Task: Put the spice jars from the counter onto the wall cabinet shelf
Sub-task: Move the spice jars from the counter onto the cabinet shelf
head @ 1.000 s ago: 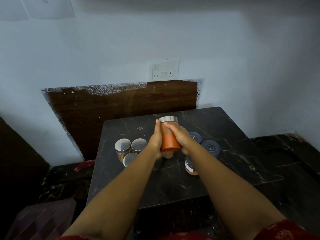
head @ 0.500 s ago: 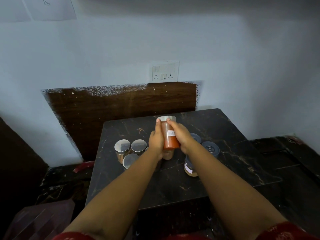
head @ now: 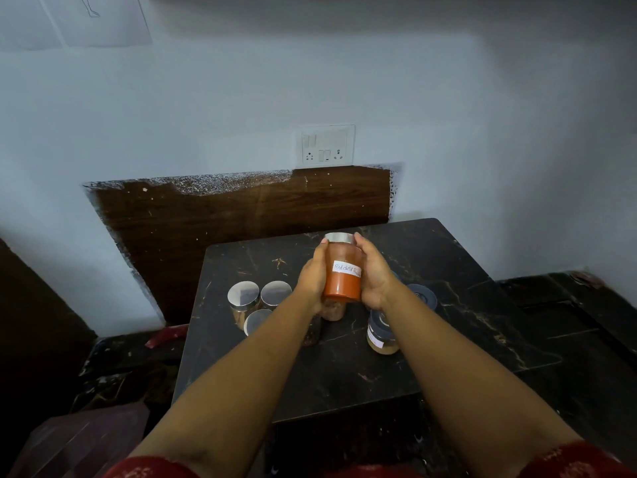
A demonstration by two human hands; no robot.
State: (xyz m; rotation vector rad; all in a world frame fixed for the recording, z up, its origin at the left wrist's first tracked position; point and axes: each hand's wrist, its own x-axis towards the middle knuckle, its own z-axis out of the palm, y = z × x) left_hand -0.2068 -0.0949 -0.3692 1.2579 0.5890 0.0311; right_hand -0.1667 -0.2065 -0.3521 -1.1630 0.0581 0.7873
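We hold a jar of red powder (head: pixel 343 272) upright between both hands, above the middle of the dark marble counter (head: pixel 344 374): our left hand (head: pixel 312 277) is closed around its left side and our right hand (head: pixel 374 274) around its right, with fingertips up at the silver lid and the handwritten white label facing us. Three silver-lidded jars (head: pixel 258 300) stand bunched together near the counter's left edge, and a jar with a dark lid (head: pixel 381 334) stands nearer the front, right of centre, partly behind our right forearm. A white socket plate (head: pixel 327 145) sits on the wall above the counter's back edge.
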